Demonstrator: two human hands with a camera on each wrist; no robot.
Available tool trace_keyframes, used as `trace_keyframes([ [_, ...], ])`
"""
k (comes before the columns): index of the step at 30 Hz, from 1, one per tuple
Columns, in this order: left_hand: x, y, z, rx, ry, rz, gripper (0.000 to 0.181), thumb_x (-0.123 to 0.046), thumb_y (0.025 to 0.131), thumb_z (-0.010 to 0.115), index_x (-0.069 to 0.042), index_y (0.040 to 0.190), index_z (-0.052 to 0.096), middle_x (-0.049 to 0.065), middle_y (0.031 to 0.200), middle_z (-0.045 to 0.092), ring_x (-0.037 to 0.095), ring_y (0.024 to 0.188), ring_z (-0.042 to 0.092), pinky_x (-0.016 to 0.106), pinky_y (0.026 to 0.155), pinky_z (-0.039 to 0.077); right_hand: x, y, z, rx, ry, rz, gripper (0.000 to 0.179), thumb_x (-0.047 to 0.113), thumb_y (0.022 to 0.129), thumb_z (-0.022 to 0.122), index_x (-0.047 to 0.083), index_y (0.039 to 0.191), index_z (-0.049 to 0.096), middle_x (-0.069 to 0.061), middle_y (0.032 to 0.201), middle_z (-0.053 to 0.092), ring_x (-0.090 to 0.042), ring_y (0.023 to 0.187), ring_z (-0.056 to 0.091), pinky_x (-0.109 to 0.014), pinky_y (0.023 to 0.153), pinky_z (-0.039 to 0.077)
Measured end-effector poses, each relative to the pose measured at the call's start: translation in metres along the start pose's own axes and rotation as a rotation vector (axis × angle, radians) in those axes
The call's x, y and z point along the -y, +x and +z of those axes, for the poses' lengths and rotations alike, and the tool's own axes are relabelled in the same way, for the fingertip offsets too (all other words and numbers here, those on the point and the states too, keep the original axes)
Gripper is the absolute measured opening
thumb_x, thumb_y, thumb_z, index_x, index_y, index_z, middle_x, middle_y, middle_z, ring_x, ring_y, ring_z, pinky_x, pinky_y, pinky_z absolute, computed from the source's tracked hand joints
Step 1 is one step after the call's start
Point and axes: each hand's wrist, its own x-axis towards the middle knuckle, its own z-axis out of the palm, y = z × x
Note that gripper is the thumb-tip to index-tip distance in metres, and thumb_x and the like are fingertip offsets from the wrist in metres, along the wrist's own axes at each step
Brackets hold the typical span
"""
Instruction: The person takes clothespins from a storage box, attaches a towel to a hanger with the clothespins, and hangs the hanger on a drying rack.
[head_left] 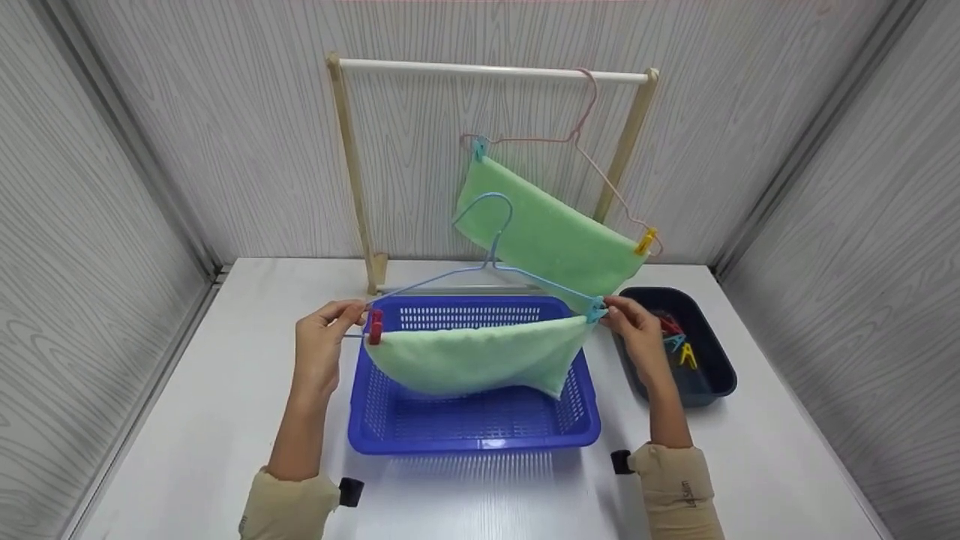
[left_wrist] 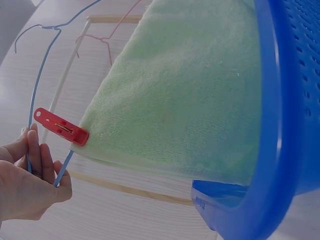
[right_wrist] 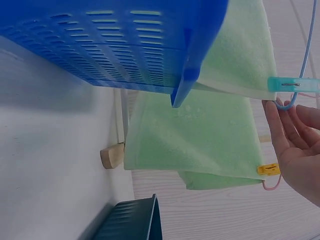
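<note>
A blue wire hanger (head_left: 457,271) is held up over the blue basket (head_left: 474,447). From it hangs a light green towel (head_left: 480,356), clipped by a red clothespin (head_left: 376,327) on the left and a light blue clothespin (head_left: 595,310) on the right. My left hand (head_left: 322,345) pinches the hanger's left end beside the red clothespin; the left wrist view shows the wire (left_wrist: 61,170) between the fingers. At the other end, my right hand (head_left: 636,330) grips the hanger's looped corner (right_wrist: 287,106), right by the light blue clothespin.
Behind stands a rack with a white bar (head_left: 487,70). A pink hanger (head_left: 536,139) hangs from it, tilted, with another green towel (head_left: 547,225) clipped by a light blue and a yellow clothespin (head_left: 646,241). A dark bin (head_left: 716,375) with several clothespins (head_left: 688,355) sits at right.
</note>
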Motion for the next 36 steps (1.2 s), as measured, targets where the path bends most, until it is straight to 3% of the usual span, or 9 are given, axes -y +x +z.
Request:
trace_keyframes([
  [3,0.001,0.0,-0.002,0.0,0.004,-0.007,0.02,-0.009,0.088,0.063,0.011,0.091,0.066,0.008,0.07,0.06,0.022,0.089,0.051,0.039,0.09,0.03,-0.008,0.002,-0.002,-0.003,-0.001,-0.013,0.025,-0.001,0.092,0.053,-0.014,0.113,0.055,-0.014,0.102,0.061,-0.018,0.085,0.062,-0.03,0.08,0.049],
  [9,0.002,0.001,-0.005,0.014,0.018,-0.018,0.022,-0.012,0.088,0.063,0.01,0.092,0.066,0.008,0.072,0.06,0.021,0.092,0.051,0.04,0.09,0.028,-0.007,0.002,0.0,-0.036,-0.125,0.027,0.025,0.001,0.088,0.061,-0.011,0.109,0.06,-0.013,0.1,0.064,-0.016,0.087,0.061,-0.026,0.078,0.049],
  [15,0.003,0.005,-0.007,0.051,0.144,0.01,0.029,-0.019,0.089,0.062,0.009,0.097,0.065,0.014,0.081,0.061,0.02,0.091,0.05,0.037,0.088,0.035,-0.006,0.003,-0.001,-0.071,-0.137,0.053,0.023,0.0,0.086,0.063,-0.013,0.105,0.062,-0.015,0.096,0.065,-0.016,0.082,0.063,-0.027,0.074,0.051],
  [20,0.003,0.01,-0.008,0.138,0.236,0.067,0.033,-0.024,0.09,0.062,0.007,0.102,0.064,0.012,0.092,0.063,0.017,0.094,0.054,0.028,0.084,0.043,-0.005,0.003,-0.003,-0.127,-0.117,0.027,0.019,-0.005,0.086,0.06,-0.015,0.102,0.062,-0.01,0.089,0.066,-0.015,0.075,0.065,-0.027,0.069,0.052],
  [25,0.006,0.014,-0.014,0.282,0.211,0.054,0.028,-0.01,0.089,0.062,0.01,0.108,0.058,0.016,0.105,0.059,0.015,0.098,0.054,0.023,0.081,0.046,-0.003,0.002,-0.005,-0.152,-0.044,-0.028,0.018,-0.009,0.084,0.06,-0.019,0.099,0.061,-0.009,0.083,0.067,-0.016,0.072,0.066,-0.03,0.067,0.053],
  [27,0.008,0.015,-0.015,0.313,0.18,0.052,0.025,-0.002,0.089,0.059,0.013,0.108,0.055,0.02,0.106,0.057,0.016,0.097,0.054,0.023,0.08,0.046,-0.003,0.003,-0.007,-0.151,-0.033,-0.047,0.018,-0.011,0.084,0.06,-0.021,0.098,0.06,-0.01,0.083,0.067,-0.016,0.072,0.066,-0.03,0.067,0.053],
  [33,0.015,0.019,-0.018,0.284,0.136,0.082,0.023,-0.003,0.09,0.058,0.012,0.107,0.057,0.017,0.103,0.058,0.02,0.093,0.056,0.028,0.08,0.047,-0.016,0.004,-0.013,-0.121,0.034,-0.147,0.019,-0.008,0.082,0.063,-0.019,0.097,0.061,-0.023,0.089,0.065,-0.023,0.075,0.066,-0.032,0.067,0.053],
  [34,0.016,0.019,-0.018,0.271,0.148,0.085,0.023,-0.005,0.09,0.059,0.011,0.106,0.058,0.015,0.102,0.059,0.019,0.092,0.057,0.028,0.08,0.048,-0.037,0.011,-0.022,-0.093,0.078,-0.167,0.019,-0.006,0.082,0.064,-0.017,0.098,0.063,-0.023,0.09,0.064,-0.023,0.076,0.066,-0.032,0.067,0.053],
  [36,0.017,0.019,-0.018,0.246,0.181,0.093,0.022,-0.006,0.09,0.06,0.008,0.106,0.059,0.014,0.101,0.059,0.019,0.093,0.057,0.027,0.079,0.048,-0.05,0.015,-0.028,-0.065,0.14,-0.187,0.019,-0.004,0.082,0.066,-0.013,0.098,0.065,-0.024,0.092,0.064,-0.025,0.078,0.066,-0.03,0.068,0.053],
])
